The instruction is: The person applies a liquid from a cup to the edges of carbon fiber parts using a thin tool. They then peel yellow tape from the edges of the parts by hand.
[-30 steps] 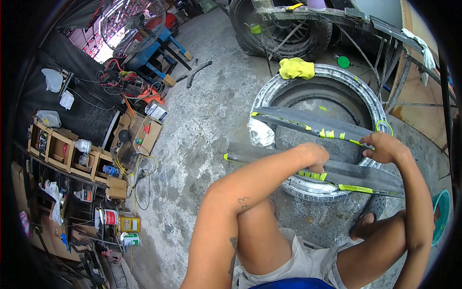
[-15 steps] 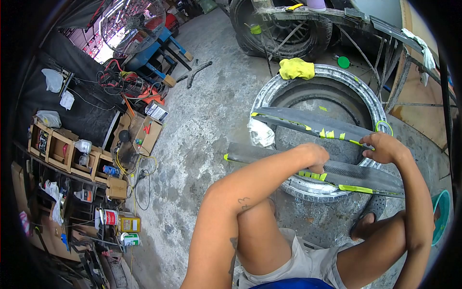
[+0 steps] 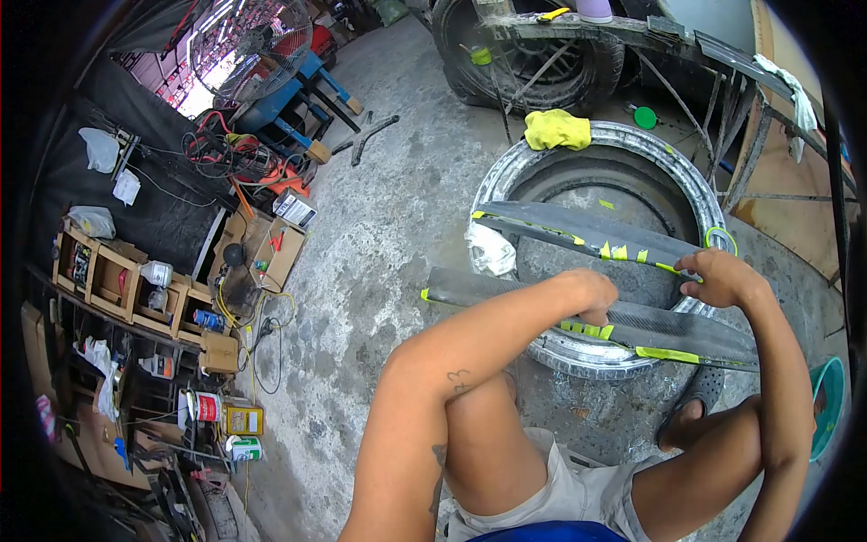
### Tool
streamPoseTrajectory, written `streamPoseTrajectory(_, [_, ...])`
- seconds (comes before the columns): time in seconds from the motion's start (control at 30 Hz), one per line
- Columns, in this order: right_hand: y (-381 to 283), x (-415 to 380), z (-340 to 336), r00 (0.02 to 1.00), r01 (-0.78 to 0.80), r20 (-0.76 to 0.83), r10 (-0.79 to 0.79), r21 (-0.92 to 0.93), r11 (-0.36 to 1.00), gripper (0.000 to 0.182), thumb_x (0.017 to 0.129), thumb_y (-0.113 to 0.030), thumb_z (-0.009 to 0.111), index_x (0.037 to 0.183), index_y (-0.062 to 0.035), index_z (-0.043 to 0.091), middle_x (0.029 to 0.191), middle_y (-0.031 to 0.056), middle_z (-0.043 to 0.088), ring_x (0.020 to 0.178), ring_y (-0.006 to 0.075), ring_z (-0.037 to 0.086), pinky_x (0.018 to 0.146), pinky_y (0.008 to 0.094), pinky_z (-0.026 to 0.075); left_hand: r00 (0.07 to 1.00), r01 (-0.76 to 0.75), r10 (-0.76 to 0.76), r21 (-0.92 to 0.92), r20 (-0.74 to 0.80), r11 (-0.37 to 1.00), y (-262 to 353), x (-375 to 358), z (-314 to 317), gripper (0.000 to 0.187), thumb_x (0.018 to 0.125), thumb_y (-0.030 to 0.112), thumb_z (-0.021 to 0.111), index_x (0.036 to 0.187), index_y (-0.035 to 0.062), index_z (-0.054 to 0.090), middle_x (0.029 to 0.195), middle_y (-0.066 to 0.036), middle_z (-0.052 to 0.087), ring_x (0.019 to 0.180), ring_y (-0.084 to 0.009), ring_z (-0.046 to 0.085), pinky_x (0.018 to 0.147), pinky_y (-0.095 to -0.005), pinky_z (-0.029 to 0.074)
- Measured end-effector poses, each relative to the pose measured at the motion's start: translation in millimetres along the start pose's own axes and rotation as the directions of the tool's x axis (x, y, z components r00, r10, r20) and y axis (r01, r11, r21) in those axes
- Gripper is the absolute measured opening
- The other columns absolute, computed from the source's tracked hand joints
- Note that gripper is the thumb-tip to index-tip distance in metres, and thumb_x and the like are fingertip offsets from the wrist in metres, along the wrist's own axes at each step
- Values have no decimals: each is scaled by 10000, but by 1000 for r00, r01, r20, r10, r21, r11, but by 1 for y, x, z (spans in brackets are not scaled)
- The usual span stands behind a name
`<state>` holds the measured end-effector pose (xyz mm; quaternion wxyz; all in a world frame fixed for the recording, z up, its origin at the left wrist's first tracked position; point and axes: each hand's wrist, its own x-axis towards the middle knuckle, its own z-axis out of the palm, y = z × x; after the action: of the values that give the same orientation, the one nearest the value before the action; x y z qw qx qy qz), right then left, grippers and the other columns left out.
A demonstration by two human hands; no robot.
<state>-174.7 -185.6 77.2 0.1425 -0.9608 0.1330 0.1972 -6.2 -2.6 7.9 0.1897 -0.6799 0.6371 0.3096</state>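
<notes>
Two long black trim panels lie across a dusty tire (image 3: 623, 363) on the floor. Yellow-green masking tape runs in strips and short tabs along their edges. My left hand (image 3: 587, 294) is over the near panel (image 3: 673, 327), fingers curled down at its surface; its fingertips are partly hidden. At the right end of the far panel (image 3: 551, 219), my right hand (image 3: 722, 275) pinches the taped edge between thumb and fingers. A yellow-green ring (image 3: 721, 239), like a tape roll, rests on the tire beside it.
A yellow cloth (image 3: 556, 131) and a crumpled white cloth (image 3: 490, 249) lie on the tire. Behind stand a wheel (image 3: 533, 63) and a metal frame (image 3: 632, 38). A teal basin (image 3: 827, 408) is at far right; wooden shelves (image 3: 126, 289) and cans (image 3: 244, 419) are at left.
</notes>
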Motion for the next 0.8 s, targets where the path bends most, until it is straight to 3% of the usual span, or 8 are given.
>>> streamPoseTrajectory(0.8, [1, 1, 1, 1000, -11, 6, 11, 20, 1000, 427, 912, -274, 684, 1301, -100, 647, 1188, 201, 673, 1166, 352, 609, 1011, 441, 475, 1000, -9, 9, 1, -7, 1000, -2, 6, 3, 460, 883, 388, 679, 1174, 32, 701, 1200, -210, 690, 1145, -371, 649, 961, -472, 521])
